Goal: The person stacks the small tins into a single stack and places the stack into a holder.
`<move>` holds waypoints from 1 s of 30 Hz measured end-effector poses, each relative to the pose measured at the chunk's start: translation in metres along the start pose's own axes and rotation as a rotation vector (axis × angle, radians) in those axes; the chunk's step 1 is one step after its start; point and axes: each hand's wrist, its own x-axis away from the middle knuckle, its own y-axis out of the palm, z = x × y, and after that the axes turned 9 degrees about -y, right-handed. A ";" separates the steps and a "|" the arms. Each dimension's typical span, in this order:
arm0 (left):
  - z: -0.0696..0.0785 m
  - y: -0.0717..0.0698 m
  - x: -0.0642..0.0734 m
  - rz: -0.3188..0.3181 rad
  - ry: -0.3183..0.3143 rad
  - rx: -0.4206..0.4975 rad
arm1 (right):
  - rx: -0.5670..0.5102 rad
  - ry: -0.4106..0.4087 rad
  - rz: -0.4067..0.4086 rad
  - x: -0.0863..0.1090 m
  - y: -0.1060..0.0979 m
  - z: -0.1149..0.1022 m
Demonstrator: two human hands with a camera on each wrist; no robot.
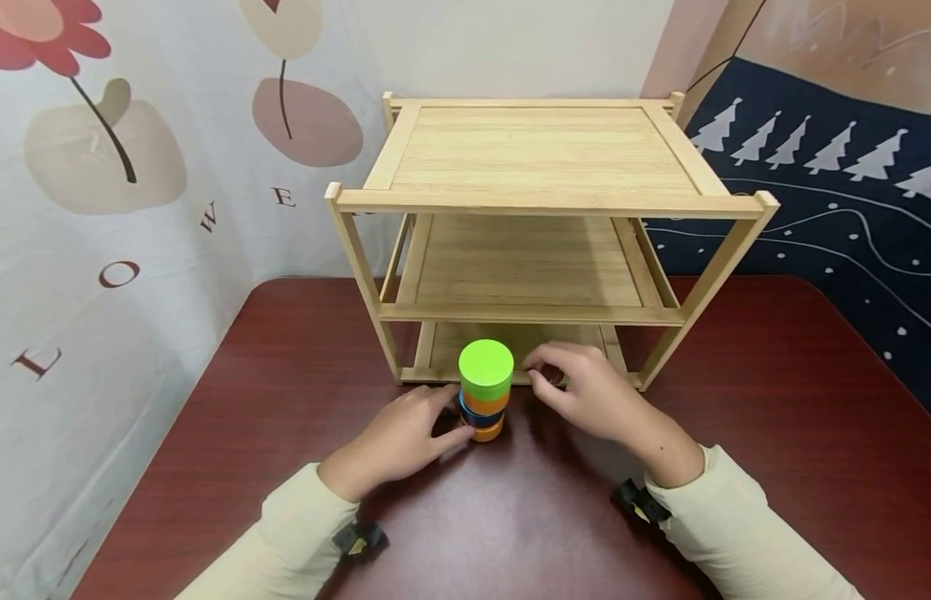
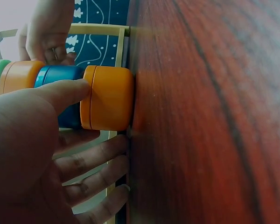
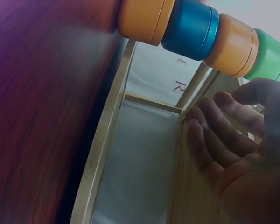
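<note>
Several small round lidded jars stand in an upright stack on the table, near the shelf's front edge. The bottom jar [image 2: 109, 98] is orange, and above it come a blue jar [image 3: 187, 29], another orange jar [image 3: 229, 45] and a green jar [image 1: 486, 367] on top. My left hand [image 1: 401, 437] holds the stack low down, thumb in front and index finger on the far side, around the blue and bottom orange jars. Its other fingers spread out below. To the right of the stack, my right hand [image 1: 588, 392] has loosely bent fingers and holds nothing.
A three-tier wooden shelf [image 1: 540, 204] stands right behind the stack, its bottom rail [image 1: 427, 375] close to both hands. The dark red table [image 1: 285, 350] extends around it. Printed cloths [image 1: 210, 125] hang at the back and sides.
</note>
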 end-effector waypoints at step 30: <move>0.000 0.001 0.000 -0.009 -0.007 0.002 | 0.031 -0.046 -0.239 0.003 0.015 -0.003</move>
